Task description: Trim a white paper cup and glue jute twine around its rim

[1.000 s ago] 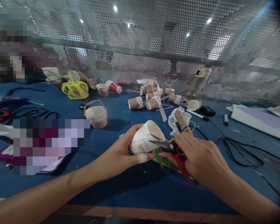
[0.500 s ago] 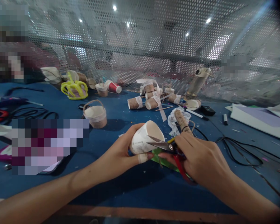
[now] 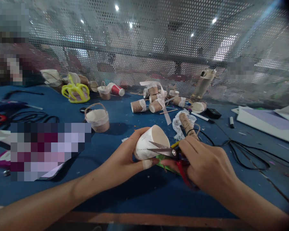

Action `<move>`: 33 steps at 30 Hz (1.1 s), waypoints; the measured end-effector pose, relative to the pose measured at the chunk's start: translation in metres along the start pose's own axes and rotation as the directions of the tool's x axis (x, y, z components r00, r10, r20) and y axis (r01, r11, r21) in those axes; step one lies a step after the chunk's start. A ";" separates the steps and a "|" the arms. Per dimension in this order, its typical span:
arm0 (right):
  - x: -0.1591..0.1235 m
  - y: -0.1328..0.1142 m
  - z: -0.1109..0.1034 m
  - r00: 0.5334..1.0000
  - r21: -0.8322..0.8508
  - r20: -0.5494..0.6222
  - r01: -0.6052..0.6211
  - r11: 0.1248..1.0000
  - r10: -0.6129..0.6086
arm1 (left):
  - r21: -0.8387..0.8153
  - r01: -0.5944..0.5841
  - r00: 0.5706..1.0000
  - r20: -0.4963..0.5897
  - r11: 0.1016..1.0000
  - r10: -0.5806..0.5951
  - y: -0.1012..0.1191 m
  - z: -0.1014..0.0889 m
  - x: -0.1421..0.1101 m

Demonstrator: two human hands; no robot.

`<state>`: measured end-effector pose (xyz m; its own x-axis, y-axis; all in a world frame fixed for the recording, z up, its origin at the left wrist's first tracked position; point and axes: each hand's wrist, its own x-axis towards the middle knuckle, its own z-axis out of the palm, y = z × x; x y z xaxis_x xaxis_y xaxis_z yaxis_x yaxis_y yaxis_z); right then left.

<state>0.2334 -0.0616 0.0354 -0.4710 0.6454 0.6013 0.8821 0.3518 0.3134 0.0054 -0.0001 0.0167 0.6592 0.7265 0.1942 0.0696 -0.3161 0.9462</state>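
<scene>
My left hand (image 3: 125, 157) is wrapped around a white paper cup (image 3: 149, 142) lying on its side, its mouth facing away and to the right; a bandage is on one fingertip. My right hand (image 3: 204, 163) grips red-handled scissors (image 3: 170, 152) whose blades are open against the cup's side near its rim. A piece of green paper (image 3: 167, 166) lies under both hands on the blue table (image 3: 125, 199).
A small cup basket with a handle (image 3: 97, 118) stands left of the cup. Several twine-wrapped cups and lace strips (image 3: 156, 99) lie behind, with a twine roll (image 3: 188, 123), a yellow frame (image 3: 74, 91), a bottle (image 3: 202, 85), black cables (image 3: 245, 154) right, foam sheets (image 3: 267, 123) and a mesh wall.
The scissors' blades have slid a little further left along the cup's side. Both hands have shifted slightly; the cup stays in my left hand.
</scene>
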 end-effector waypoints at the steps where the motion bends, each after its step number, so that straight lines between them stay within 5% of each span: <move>1: 0.000 -0.001 0.000 1.000 0.003 0.000 -0.004 1.000 0.004 | 0.003 0.003 1.000 -0.003 1.000 -0.003 0.001 0.000 0.000; 11: 0.003 0.008 0.000 0.984 0.226 0.077 -0.175 0.958 0.161 | -0.248 0.157 0.988 0.041 0.956 -0.151 0.009 0.004 0.000; 33: 0.003 0.013 0.004 0.985 0.174 0.147 -0.111 0.979 0.085 | -0.322 0.154 0.988 0.055 0.934 -0.143 0.009 0.002 0.002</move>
<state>0.2435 -0.0526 0.0387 -0.3902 0.7658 0.5112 0.9137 0.3905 0.1125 0.0085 -0.0027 0.0248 0.6829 0.7293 0.0417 -0.0748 0.0130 0.9971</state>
